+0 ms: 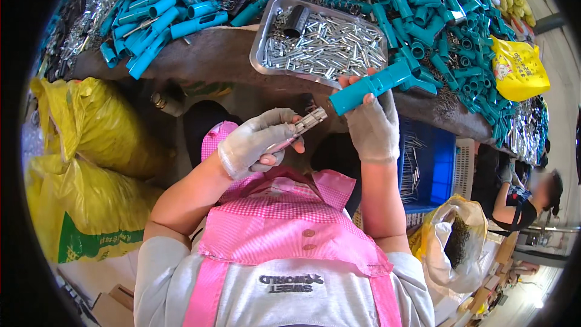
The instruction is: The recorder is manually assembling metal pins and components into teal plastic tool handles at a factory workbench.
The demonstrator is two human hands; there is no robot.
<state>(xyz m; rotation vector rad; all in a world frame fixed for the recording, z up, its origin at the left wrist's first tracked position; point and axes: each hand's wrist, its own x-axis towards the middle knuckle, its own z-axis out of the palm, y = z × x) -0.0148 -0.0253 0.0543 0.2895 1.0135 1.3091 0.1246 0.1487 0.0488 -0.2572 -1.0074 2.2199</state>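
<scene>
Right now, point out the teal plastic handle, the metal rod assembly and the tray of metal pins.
teal plastic handle (370,86), head view, mid-shaft.
metal rod assembly (308,121), head view, upper end.
tray of metal pins (266,27), head view, left rim.

A teal plastic tube with a side branch (370,86) lies slanted in the gloved right hand (375,126), before the bench edge. A slim silver metal tool (304,125) is gripped in the gloved left hand (254,143), tip pointing at the tube.
</scene>
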